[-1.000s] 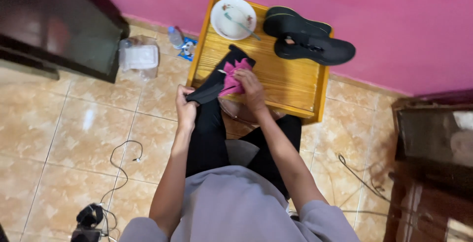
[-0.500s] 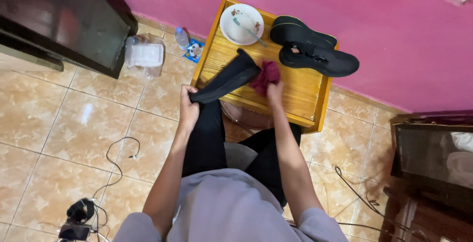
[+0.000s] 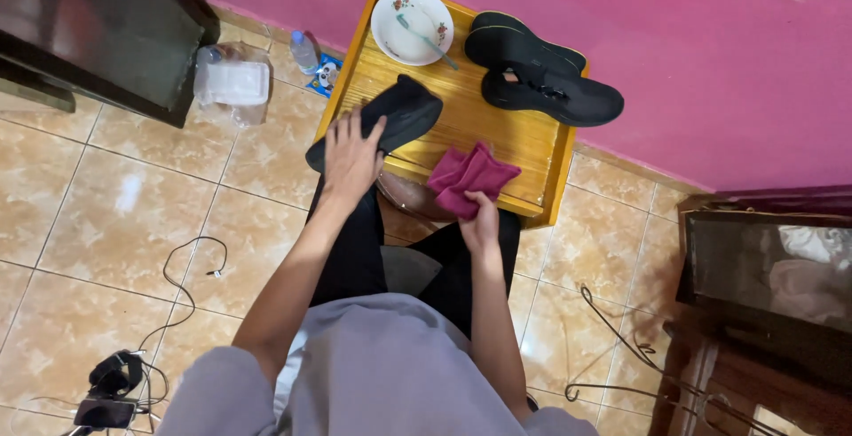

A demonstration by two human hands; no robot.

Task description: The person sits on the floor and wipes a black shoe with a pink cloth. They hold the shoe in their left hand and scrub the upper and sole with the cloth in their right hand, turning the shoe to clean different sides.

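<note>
My left hand [image 3: 351,157] grips a black shoe [image 3: 390,117] that lies sole up, resting on the near left corner of a small wooden table [image 3: 524,148]. My right hand [image 3: 479,223] holds a folded pink cloth [image 3: 470,177] at the table's front edge, apart from the shoe. On the table's far side stand a white bowl [image 3: 411,26] with a toothbrush in it and a pair of black sandals [image 3: 541,81].
A pink wall runs behind the table. Dark furniture [image 3: 98,28] stands at the upper left, with a clear plastic container [image 3: 232,81] and a bottle [image 3: 303,50] beside it. Cables [image 3: 191,267] lie on the tiled floor at left. A dark cabinet [image 3: 772,276] sits at right.
My right hand has drawn the pink cloth off the shoe and toward me. My left hand has shifted up the shoe, which now lies further onto the table.
</note>
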